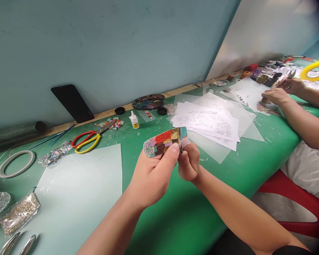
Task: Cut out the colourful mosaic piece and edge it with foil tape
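Observation:
My left hand (156, 170) is closed on a flat, rounded piece painted in bright colours (163, 141), the thumb pressed along its lower edge. Red, yellow, purple and teal patches cover its face. At the piece's right end, my right hand (190, 161) is curled shut, with thumb and fingers pinched together under a teal end. A pale, see-through bit shows by those fingers; what exactly they grip is partly hidden. Both hands are held above the green table (146, 198), touching or nearly touching. Beyond them stands a small white glue bottle (134, 121) with a yellow label.
Red-and-yellow scissors (89, 141) lie left, near coloured scraps (113, 123) and a leaning black phone (72, 102). A translucent sheet (95, 184), tape roll (16, 164) and bead bag (20, 214) are nearer. Drawing sheets (210, 120) lie right; another person's hands (279, 95) work beyond.

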Motion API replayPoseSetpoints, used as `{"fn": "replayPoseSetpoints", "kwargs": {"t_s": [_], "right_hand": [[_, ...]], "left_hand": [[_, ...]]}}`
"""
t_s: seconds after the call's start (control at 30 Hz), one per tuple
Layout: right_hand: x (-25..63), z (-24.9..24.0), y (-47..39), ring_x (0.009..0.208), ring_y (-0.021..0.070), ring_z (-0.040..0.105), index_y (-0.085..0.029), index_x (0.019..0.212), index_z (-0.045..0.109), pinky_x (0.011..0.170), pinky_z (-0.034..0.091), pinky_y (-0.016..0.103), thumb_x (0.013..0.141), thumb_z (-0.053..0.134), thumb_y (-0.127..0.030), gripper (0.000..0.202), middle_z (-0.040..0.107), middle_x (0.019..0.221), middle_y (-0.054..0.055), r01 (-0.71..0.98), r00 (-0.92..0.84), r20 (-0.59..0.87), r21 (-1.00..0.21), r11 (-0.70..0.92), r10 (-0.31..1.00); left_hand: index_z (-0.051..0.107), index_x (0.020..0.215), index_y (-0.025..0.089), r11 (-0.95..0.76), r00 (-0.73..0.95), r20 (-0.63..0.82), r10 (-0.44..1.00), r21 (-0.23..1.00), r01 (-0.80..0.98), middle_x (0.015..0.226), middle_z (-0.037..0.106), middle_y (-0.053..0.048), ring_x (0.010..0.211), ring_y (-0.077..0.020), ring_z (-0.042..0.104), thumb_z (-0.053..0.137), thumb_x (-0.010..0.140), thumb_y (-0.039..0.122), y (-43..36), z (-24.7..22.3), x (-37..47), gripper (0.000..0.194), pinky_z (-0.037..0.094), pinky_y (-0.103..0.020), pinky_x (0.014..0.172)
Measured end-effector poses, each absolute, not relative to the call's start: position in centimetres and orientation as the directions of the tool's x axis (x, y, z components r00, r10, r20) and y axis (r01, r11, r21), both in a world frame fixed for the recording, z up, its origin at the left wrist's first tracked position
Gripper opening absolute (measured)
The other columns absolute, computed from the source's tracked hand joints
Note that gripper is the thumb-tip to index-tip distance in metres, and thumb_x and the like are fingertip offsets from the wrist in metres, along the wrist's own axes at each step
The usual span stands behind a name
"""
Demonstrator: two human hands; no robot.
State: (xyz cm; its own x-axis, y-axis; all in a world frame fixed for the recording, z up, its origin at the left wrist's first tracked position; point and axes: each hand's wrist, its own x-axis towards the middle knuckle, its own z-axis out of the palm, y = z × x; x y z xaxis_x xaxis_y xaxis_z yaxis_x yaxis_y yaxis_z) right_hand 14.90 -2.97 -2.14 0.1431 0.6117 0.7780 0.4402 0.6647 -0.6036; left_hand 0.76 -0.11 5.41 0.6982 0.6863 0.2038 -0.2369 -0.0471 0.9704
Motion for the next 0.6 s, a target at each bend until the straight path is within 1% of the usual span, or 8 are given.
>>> {"fn": "replayPoseSetpoints", "kwargs": {"t_s": [0.1, 0.3, 0.47, 0.6], "right_hand": [[14.6, -2.1, -3.0, 0.058, 0.0235, 0.052, -0.027, 0.080, 0.055, 0.061, 0.047, 0.039, 0.106, 0.038, -0.043, 0.035, 0.033, 0.047, -0.002, 0.423, 0.153, 0.778, -0.609, 0.671, 0.610], [14.2, -2.0, -3.0, 0.056, 0.0220, 0.052, -0.027, 0.084, 0.056, 0.063, 0.047, 0.038, 0.107, 0.039, -0.041, 0.032, 0.034, 0.045, -0.004, 0.398, 0.167, 0.783, -0.610, 0.685, 0.600], [14.1, -1.5, -3.1, 0.055, 0.0194, 0.053, -0.026, 0.089, 0.053, 0.066, 0.049, 0.037, 0.108, 0.038, -0.042, 0.030, 0.043, 0.049, -0.005, 0.399, 0.179, 0.768, -0.628, 0.669, 0.614], [14.4, -0.8, -2.9, 0.054, 0.0177, 0.050, -0.025, 0.090, 0.052, 0.060, 0.047, 0.035, 0.108, 0.037, -0.043, 0.030, 0.052, 0.059, -0.002, 0.496, 0.174, 0.780, -0.596, 0.631, 0.601]], "left_hand": [[0.047, 0.070, 0.020, -0.041, 0.702, 0.212, 0.680, 0.967, -0.252, 0.066, 0.040, 0.003, 0.066, -0.0133, 0.037, 0.050, 0.105, 0.031, -0.2, 5.4, 0.8, 0.036, 0.035, -0.030, 0.064], [0.046, 0.070, 0.020, -0.022, 0.706, 0.214, 0.675, 0.962, -0.271, 0.067, 0.040, 0.002, 0.066, -0.0128, 0.037, 0.049, 0.105, 0.031, -0.3, 5.3, 0.8, 0.038, 0.033, -0.030, 0.062], [0.046, 0.069, 0.019, -0.021, 0.696, 0.217, 0.685, 0.960, -0.279, 0.067, 0.040, 0.002, 0.065, -0.0122, 0.037, 0.050, 0.104, 0.031, -0.1, 5.2, 1.1, 0.037, 0.032, -0.030, 0.061], [0.044, 0.068, 0.020, 0.056, 0.680, 0.160, 0.715, 0.957, -0.284, 0.063, 0.037, 0.003, 0.061, -0.0117, 0.033, 0.053, 0.102, 0.035, -0.1, 5.1, 1.5, 0.038, 0.028, -0.029, 0.056]]}}
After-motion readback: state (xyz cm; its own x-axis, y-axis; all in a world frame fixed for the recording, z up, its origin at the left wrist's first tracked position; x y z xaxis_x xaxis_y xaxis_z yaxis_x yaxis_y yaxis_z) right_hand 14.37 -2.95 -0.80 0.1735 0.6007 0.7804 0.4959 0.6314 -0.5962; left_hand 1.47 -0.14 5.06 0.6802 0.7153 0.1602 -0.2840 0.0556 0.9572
